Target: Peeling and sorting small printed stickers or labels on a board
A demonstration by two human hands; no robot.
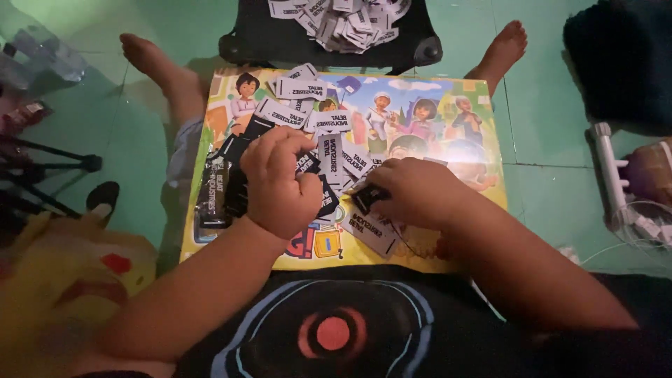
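The left hand [280, 183], fingers curled, rests on a pile of small black and white labels [308, 122] scattered across a colourful cartoon board [448, 150]. The right hand [413, 190] pinches one black label [365, 197] just beside it. A black tray [259, 38] beyond the board holds more white labels [346, 22].

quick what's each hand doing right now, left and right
Left hand: closed, fingers curled over a black label on the label pile.
Right hand: closed, pinching a small black label at the fingertips.
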